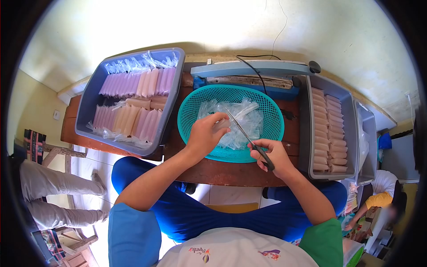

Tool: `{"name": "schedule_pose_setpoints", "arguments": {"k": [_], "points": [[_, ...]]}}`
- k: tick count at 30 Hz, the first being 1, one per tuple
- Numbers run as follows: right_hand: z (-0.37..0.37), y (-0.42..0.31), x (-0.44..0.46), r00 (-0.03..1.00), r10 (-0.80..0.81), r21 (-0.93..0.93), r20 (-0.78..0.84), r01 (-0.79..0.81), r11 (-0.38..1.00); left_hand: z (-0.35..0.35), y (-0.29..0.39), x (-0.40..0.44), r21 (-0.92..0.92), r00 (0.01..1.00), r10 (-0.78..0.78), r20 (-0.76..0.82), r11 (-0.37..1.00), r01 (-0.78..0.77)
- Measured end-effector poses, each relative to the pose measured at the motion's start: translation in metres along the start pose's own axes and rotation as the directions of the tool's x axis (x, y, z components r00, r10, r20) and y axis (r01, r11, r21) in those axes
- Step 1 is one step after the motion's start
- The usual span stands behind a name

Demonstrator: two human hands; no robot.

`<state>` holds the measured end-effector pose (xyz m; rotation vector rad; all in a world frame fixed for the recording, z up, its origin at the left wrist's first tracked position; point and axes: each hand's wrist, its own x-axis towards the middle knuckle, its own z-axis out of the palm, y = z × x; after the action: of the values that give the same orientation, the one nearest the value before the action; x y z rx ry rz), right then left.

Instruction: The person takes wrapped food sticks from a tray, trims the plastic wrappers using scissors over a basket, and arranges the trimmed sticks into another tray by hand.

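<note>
A teal mesh basket (186, 138) stands on the brown wooden table (213, 176), with clear plastic pieces (242, 118) heaped inside. Over its left part is my left hand (207, 133), fingers curled round a small piece of clear plastic. My right hand (269, 155) grips the dark handles of a pair of scissors (240, 127). The blades point up and left, close to the left fingertips, and look slightly parted.
At the left, a grey tub (82, 111) holds rows of purple and orange filled tubes. Another grey tub (304, 129) with pinkish tubes stands right. A blue sealing machine (249, 69) lies behind the basket. People are partly visible at both sides.
</note>
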<state>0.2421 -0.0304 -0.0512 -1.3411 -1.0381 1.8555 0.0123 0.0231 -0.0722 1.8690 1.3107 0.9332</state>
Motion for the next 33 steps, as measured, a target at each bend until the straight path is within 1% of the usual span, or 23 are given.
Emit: {"name": "schedule_pose_setpoints", "arguments": {"k": [9, 14, 18, 20, 23, 25, 26, 28, 29, 31, 32, 33], "points": [[-0.001, -0.002, -0.001, 1.000, -0.013, 0.003, -0.009, 0.013, 1.000, -0.002, 0.002, 0.001, -0.008, 1.000, -0.003, -0.005, 1.000, 0.003], [0.000, -0.002, -0.002, 1.000, -0.007, 0.017, -0.014, 0.007, 1.000, -0.001, 0.000, 0.002, -0.007, 0.999, 0.023, -0.038, 1.000, -0.024], [0.000, -0.007, -0.004, 1.000, 0.003, 0.038, -0.023, -0.002, 0.999, -0.002, 0.000, 0.002, 0.001, 0.998, 0.017, -0.056, 1.000, -0.017], [-0.001, -0.008, -0.004, 0.999, -0.009, 0.045, -0.040, 0.011, 0.999, -0.005, 0.005, 0.003, -0.028, 0.998, -0.048, -0.037, 0.998, 0.047], [-0.002, -0.009, -0.003, 0.998, -0.022, 0.006, -0.054, 0.023, 1.000, -0.005, 0.006, 0.003, -0.029, 0.997, -0.069, -0.040, 0.997, 0.068], [0.000, -0.012, -0.003, 0.997, -0.043, -0.121, -0.066, 0.035, 0.992, -0.003, 0.001, 0.004, -0.027, 0.998, -0.044, -0.051, 0.999, 0.043], [-0.001, -0.013, -0.002, 0.997, -0.045, -0.124, -0.065, 0.037, 0.992, -0.003, 0.000, 0.004, -0.025, 0.998, -0.022, -0.064, 0.999, 0.020], [-0.003, -0.013, 0.001, 0.993, -0.072, -0.287, -0.093, 0.043, 0.957, -0.003, 0.000, 0.004, -0.029, 0.997, -0.018, -0.073, 0.999, 0.016], [-0.003, -0.014, 0.003, 0.993, -0.075, -0.288, -0.092, 0.045, 0.957, -0.004, 0.001, 0.005, -0.032, 0.997, -0.011, -0.079, 0.999, 0.009], [-0.005, -0.015, 0.008, 0.962, -0.261, -0.554, -0.077, 0.176, 0.814, -0.006, 0.003, 0.006, -0.048, 0.996, -0.030, -0.079, 0.998, 0.026], [-0.004, -0.016, 0.010, 0.961, -0.264, -0.554, -0.079, 0.178, 0.813, -0.007, 0.005, 0.007, -0.064, 0.996, -0.050, -0.077, 0.997, 0.045], [-0.003, -0.017, 0.012, 0.928, -0.372, -0.682, -0.016, 0.262, 0.683, -0.007, 0.005, 0.007, -0.064, 0.996, -0.045, -0.079, 0.997, 0.040]]}}
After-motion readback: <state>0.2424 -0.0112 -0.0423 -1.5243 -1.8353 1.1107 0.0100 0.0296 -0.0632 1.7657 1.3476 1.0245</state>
